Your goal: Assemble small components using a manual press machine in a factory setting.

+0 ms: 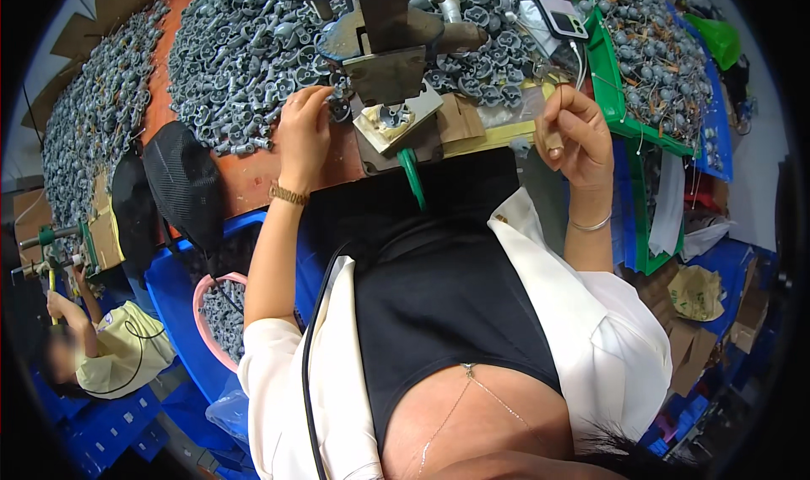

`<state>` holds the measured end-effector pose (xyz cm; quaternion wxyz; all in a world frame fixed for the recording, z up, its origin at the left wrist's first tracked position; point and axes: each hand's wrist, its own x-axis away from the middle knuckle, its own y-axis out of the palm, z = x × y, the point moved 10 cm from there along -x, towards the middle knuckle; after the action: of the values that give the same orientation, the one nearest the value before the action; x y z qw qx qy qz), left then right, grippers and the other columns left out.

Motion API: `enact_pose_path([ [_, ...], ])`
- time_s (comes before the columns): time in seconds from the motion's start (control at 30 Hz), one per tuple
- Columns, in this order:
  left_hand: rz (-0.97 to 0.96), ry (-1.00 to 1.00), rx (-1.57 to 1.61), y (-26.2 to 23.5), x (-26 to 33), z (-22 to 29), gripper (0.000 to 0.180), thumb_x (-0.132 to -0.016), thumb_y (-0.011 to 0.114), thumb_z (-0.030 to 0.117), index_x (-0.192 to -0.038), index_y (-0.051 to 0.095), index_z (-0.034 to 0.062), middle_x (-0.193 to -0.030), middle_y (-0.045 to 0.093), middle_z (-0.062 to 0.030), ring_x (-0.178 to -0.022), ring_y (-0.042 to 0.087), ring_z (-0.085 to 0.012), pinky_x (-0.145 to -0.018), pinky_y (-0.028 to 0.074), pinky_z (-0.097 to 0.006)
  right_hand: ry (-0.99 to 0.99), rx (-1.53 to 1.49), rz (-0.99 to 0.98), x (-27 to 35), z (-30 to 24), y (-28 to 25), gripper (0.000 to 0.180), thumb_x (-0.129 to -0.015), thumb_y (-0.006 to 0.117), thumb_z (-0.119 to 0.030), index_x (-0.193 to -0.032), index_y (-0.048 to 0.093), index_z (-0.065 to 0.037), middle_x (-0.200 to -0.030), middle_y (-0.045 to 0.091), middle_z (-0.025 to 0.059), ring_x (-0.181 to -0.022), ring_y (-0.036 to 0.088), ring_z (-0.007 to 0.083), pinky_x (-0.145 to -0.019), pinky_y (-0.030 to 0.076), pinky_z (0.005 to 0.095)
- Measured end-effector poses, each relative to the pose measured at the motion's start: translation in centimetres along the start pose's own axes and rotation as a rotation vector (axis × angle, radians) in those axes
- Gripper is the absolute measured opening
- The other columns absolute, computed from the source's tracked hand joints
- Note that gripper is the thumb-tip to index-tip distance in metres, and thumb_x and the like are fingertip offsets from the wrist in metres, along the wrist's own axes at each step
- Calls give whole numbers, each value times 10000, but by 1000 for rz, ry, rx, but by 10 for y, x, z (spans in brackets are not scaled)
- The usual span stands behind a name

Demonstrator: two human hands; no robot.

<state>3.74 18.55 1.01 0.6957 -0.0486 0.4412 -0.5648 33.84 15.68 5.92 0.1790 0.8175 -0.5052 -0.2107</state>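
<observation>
My left hand (305, 134) is at the near edge of a heap of grey plastic parts (232, 58), just left of a bench press (384, 67). Its fingers and thumb close around a grey plastic part (339, 109). Under the press head, a light metal block (398, 124) holds another grey piece in a yellowish seat. A green handle (412, 179) sticks out toward me below it. My right hand (580, 134) is raised at the right, fingers curled in against the thumb. Something beige shows at a fingertip; what the fingers hold, if anything, is hidden.
A phone (563, 18) with a white cable lies behind my right hand. Beyond it stands a green tray (607, 75) by more grey parts with wires. A black mesh cover (184, 176) and a pink-rimmed basket (202, 315) are at the left. Another person (118, 345) works farther left.
</observation>
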Motion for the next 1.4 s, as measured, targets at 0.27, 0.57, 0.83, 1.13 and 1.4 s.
enact_pose_path([
  [0.27, -310, 174, -473, 27, 0, -19, 273, -759, 587, -8, -1023, 632, 47, -1042, 632, -78, -969, 556, -261, -874, 412, -380, 214, 153, 33, 10, 35, 10, 110, -853, 551, -59, -796, 592, 25, -611, 579, 77, -462, 551, 97, -400, 404, 188],
  [0.57, 140, -465, 803, -1, 33, -39, 236, -910, 550, 22, -1139, 589, -22, -1046, 646, -113, -833, 640, -151, -744, 520, -249, 475, 325, 9, 2, 99, 43, 132, -883, 594, -110, -857, 643, 10, -653, 618, 44, -498, 527, 44, -435, 377, 151],
  [0.83, 38, -724, 1316, 32, 59, 0, 255, -931, 542, 66, -1167, 565, -29, -1083, 634, -115, -835, 645, -147, -768, 539, -259, 383, 295, 94, -12, 124, 43, 192, -879, 646, -196, -789, 643, -27, -724, 643, 10, -537, 528, 18, -450, 347, 143],
  [1.13, 58, -647, 1306, 23, 58, 10, 251, -923, 559, 71, -1151, 591, -30, -1008, 651, -91, -797, 629, -126, -729, 523, -243, 216, 601, 75, -6, 118, 50, 187, -870, 651, -152, -766, 635, 3, -662, 607, -5, -557, 523, 32, -499, 405, 188],
  [1.4, 42, -634, 1231, 23, 56, 16, 251, -891, 608, 56, -1124, 607, -34, -942, 647, -63, -764, 599, -109, -710, 492, -222, 125, 819, 35, -8, 87, 67, 213, -829, 645, -99, -663, 574, 14, -579, 535, -12, -518, 431, 31, -465, 316, 227],
])
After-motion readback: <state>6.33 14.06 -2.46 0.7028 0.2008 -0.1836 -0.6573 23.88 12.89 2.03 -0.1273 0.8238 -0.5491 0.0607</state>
